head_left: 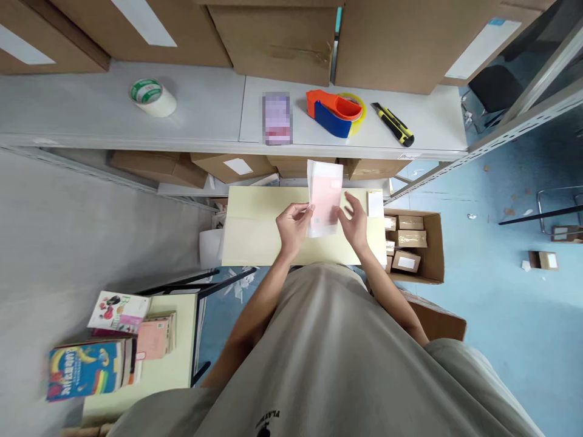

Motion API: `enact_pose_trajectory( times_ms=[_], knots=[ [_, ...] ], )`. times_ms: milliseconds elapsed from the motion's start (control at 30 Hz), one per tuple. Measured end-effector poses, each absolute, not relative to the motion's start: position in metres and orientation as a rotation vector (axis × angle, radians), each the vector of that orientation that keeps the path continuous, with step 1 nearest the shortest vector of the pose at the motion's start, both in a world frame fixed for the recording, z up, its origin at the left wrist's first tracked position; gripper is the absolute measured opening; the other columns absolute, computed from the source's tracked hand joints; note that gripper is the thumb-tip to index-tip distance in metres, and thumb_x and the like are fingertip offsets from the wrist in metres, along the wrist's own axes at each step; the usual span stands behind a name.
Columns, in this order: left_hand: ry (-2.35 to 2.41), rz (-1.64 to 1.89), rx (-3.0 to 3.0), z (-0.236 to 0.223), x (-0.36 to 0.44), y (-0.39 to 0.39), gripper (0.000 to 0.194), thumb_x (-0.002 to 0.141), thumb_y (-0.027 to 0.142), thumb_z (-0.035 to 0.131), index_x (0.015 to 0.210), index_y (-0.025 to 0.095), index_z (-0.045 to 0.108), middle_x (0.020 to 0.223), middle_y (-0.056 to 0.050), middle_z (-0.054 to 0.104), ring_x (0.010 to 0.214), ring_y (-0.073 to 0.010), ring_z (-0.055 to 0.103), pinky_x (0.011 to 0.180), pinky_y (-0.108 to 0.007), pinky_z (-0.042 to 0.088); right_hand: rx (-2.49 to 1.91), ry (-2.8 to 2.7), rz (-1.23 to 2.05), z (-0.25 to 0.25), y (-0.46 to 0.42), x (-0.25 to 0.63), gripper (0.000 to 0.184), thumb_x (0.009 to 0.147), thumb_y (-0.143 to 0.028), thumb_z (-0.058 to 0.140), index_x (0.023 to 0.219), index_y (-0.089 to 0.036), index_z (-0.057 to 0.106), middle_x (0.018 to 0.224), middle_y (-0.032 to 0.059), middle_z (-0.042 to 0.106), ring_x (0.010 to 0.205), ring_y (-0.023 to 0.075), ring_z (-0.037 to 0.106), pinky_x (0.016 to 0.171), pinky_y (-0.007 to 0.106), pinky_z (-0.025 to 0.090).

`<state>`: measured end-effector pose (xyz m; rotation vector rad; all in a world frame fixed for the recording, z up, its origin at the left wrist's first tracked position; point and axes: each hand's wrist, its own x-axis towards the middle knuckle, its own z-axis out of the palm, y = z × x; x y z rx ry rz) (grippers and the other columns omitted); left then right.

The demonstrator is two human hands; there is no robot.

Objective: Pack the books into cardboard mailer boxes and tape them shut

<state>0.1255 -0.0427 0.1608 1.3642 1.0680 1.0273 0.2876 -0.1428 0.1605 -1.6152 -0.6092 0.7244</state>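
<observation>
Head view: pale pink, white-edged paper item (326, 195) upright between both hands, left (294, 227) pinching its edge

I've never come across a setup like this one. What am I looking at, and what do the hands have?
There is no machine: these are a person's bare hands, in a single picture from a camera worn on the head, looking forward and down. The left hand pinches a pink-and-white packet; the right hand, fingers spread, is at its right edge. Below is a pale yellow table with a small white item. The shelf beyond holds a tape roll, a tape dispenser and a cutter.
</observation>
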Motion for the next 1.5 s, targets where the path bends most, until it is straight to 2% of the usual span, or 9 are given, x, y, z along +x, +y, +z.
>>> enact_pose_trajectory(
  times_ms=[133, 233, 367, 533, 733, 867, 1300, 1400, 1500],
  knots=[
    [1.011, 1.100, 1.635, 0.160, 0.127, -0.051, 0.036, 0.107, 0.059, 0.085, 0.105, 0.023, 0.090, 0.114, -0.010, 0.093, 0.089, -0.0228, 0.088, 0.078, -0.034, 0.071, -1.519, -0.681, 0.837, 0.169, -0.132, 0.261, 0.102, 0.084, -0.100, 0.083, 0.151, -0.023, 0.078, 0.163, 0.0197, 0.076, 0.154, 0.0402, 0.070, 0.125, 0.055, 0.064],
    [0.959, 1.031, 1.911, 0.162, 0.130, -0.063, 0.021, 0.112, 0.044, 0.079, 0.108, 0.029, 0.093, 0.133, -0.009, 0.092, 0.113, -0.0279, 0.090, 0.100, -0.042, 0.074, -1.491, -0.680, 0.868, 0.174, -0.124, 0.247, 0.082, 0.089, -0.099, 0.079, 0.117, -0.022, 0.083, 0.112, 0.0103, 0.085, 0.115, 0.0310, 0.080, 0.094, 0.039, 0.069],
    [0.811, 0.804, 1.940, 0.172, 0.122, -0.070, 0.022, 0.111, 0.047, 0.080, 0.120, 0.032, 0.094, 0.147, -0.008, 0.088, 0.127, -0.0317, 0.087, 0.111, -0.048, 0.074, -1.561, -0.618, 0.789, 0.177, -0.124, 0.264, 0.075, 0.097, -0.097, 0.071, 0.079, -0.024, 0.064, 0.072, -0.0015, 0.059, 0.079, 0.0191, 0.062, 0.071, 0.031, 0.054],
    [0.916, 0.883, 1.501, 0.186, 0.098, -0.036, 0.069, 0.097, 0.073, 0.091, 0.146, 0.025, 0.084, 0.166, -0.016, 0.076, 0.151, -0.0370, 0.076, 0.118, -0.049, 0.070, -1.351, -0.551, 1.028, 0.181, -0.139, 0.301, 0.071, 0.084, -0.096, 0.087, 0.083, -0.026, 0.074, 0.083, 0.0020, 0.075, 0.091, 0.0250, 0.075, 0.085, 0.037, 0.065],
    [0.873, 0.528, 1.089, 0.199, 0.098, -0.025, 0.072, 0.072, 0.078, 0.108, 0.106, 0.017, 0.092, 0.101, -0.009, 0.089, 0.090, -0.0251, 0.084, 0.082, -0.037, 0.073, -1.232, -0.437, 1.240, 0.184, -0.147, 0.304, 0.070, 0.071, -0.093, 0.098, 0.085, -0.027, 0.079, 0.096, 0.0059, 0.088, 0.118, 0.0349, 0.084, 0.098, 0.045, 0.073],
    [0.928, 0.575, 1.039, 0.202, 0.101, -0.035, 0.070, 0.063, 0.074, 0.113, 0.099, 0.018, 0.092, 0.094, -0.006, 0.087, 0.078, -0.0185, 0.078, 0.074, -0.032, 0.068, -1.221, -0.433, 1.270, 0.180, -0.147, 0.304, 0.070, 0.069, -0.092, 0.099, 0.083, -0.028, 0.077, 0.092, 0.0049, 0.086, 0.115, 0.0335, 0.084, 0.096, 0.043, 0.073],
    [0.970, 0.526, 1.607, 0.150, 0.126, -0.075, 0.083, 0.086, 0.058, 0.100, 0.156, 0.023, 0.074, 0.162, -0.018, 0.078, 0.146, -0.0379, 0.079, 0.128, -0.053, 0.064, -1.592, -0.811, 0.909, 0.157, -0.152, 0.298, 0.080, 0.101, -0.101, 0.059, 0.078, -0.025, 0.064, 0.073, 0.0022, 0.065, 0.078, 0.0214, 0.063, 0.073, 0.033, 0.051],
    [0.994, 0.394, 1.691, 0.147, 0.136, -0.097, 0.088, 0.086, 0.042, 0.100, 0.165, 0.025, 0.066, 0.157, -0.015, 0.080, 0.142, -0.0383, 0.081, 0.123, -0.052, 0.066, -1.663, -0.901, 0.926, 0.154, -0.158, 0.282, 0.075, 0.109, -0.092, 0.052, 0.088, -0.024, 0.073, 0.079, 0.0047, 0.074, 0.078, 0.0225, 0.070, 0.077, 0.034, 0.056],
    [1.120, 0.464, 1.640, 0.141, 0.137, -0.102, 0.051, 0.103, 0.037, 0.082, 0.152, 0.026, 0.073, 0.134, -0.011, 0.089, 0.123, -0.0331, 0.087, 0.110, -0.045, 0.069, -1.646, -0.867, 1.017, 0.147, -0.163, 0.277, 0.071, 0.109, -0.089, 0.056, 0.106, -0.025, 0.085, 0.095, 0.0080, 0.086, 0.097, 0.0280, 0.082, 0.092, 0.039, 0.067]
  ],
)
